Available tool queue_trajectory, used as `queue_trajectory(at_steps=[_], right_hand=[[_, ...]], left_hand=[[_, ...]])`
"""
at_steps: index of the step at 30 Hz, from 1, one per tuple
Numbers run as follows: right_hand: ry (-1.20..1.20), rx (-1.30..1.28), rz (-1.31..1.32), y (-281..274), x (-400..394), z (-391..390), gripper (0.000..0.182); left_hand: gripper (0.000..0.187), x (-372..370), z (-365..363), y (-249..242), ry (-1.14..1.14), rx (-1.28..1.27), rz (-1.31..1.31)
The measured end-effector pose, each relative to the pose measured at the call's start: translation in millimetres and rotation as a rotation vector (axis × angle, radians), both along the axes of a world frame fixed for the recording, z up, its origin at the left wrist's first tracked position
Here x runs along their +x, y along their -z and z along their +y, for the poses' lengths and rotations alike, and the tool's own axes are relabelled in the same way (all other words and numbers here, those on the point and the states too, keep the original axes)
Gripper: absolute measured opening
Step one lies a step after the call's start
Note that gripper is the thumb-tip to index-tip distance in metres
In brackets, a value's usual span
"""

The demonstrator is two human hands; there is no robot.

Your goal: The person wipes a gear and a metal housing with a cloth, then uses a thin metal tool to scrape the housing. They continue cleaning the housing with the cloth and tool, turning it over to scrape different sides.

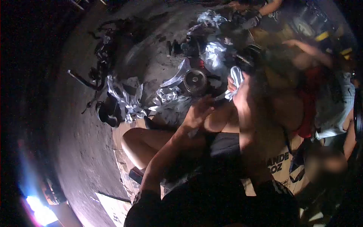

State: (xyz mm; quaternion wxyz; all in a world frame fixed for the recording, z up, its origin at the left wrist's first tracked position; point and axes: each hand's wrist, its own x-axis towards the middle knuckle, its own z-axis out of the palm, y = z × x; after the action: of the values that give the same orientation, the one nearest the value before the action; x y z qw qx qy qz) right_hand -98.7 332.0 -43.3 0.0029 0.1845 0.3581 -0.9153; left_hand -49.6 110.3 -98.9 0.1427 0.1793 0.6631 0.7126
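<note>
Concrete floor (87, 151) dim; right hand (238, 89) clenched around white rag (236, 75); left hand (198, 111) loosely open, empty.

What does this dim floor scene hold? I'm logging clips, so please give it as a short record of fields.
setting: concrete floor, dim light
left hand: open, resting by the knee, holds nothing
right hand: raised, gripping a white cloth
nearby: round metal part among crumpled rags
others: another person's gloved hand at the top
underfoot: cardboard
</note>
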Motion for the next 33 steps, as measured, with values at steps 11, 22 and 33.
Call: queue_trajectory(at_steps=[11, 22, 33], right_hand=[[-0.461, 1.014, 0.272, 84, -151, -19, 0.031], [-1.212, 1.135, 0.411, 5, -204, -94, 0.024], [-1.858, 1.047, 0.598, -8, -222, -189, 0.012]], left_hand=[[0.042, 13, -54, 65, -0.449, 0.251, -0.336], [0.045, -32, -37, 85, -0.569, 0.205, -0.516], [0.027, -52, -38, 50, -0.670, 0.254, -0.403]])
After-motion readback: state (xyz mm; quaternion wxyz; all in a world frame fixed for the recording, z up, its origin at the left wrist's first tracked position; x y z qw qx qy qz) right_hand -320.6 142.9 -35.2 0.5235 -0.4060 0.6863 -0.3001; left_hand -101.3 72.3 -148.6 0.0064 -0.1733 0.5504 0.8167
